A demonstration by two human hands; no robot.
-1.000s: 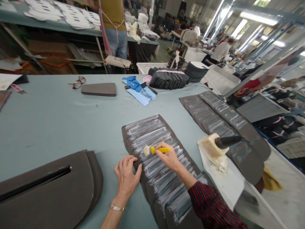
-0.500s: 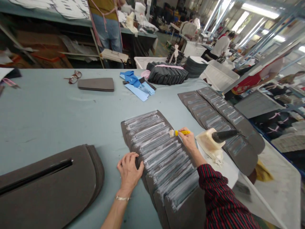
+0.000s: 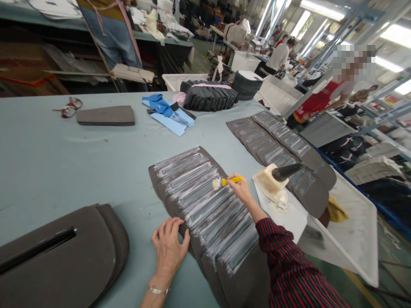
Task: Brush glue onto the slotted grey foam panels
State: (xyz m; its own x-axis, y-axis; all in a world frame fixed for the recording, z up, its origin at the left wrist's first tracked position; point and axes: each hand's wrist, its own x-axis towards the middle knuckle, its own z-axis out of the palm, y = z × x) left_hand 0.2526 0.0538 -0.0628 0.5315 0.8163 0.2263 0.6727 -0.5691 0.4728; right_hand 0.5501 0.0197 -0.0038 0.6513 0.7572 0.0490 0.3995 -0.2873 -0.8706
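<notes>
Overlapping dark grey panels (image 3: pixel 237 273) lie fanned on the table, streaked with white paste around their long slots. My right hand (image 3: pixel 239 188) holds a yellow-handled brush (image 3: pixel 229 181), its pale bristles over the upper part of the streaked panels. At their left edge rests my left hand (image 3: pixel 170 244), fingers apart and slightly bent, thumb on the panel edge. Right of my right hand stands a cream, paste-caked container (image 3: pixel 269 182) with a black cylinder (image 3: pixel 287 171) leaning out of it.
A stack of slotted panels (image 3: pixel 64 256) lies at left. More pasted panels (image 3: pixel 311 196) spread at right. Behind are glasses (image 3: pixel 71 108), a small grey piece (image 3: pixel 105 116), blue cloth (image 3: pixel 168 113) and a dark bundle (image 3: pixel 210 96). People stand beyond the table (image 3: pixel 122 171).
The view has turned, so the scene sits further left. My right hand has drawn the brush leftward, further onto the streaked panels. My left hand remains at their edge.
</notes>
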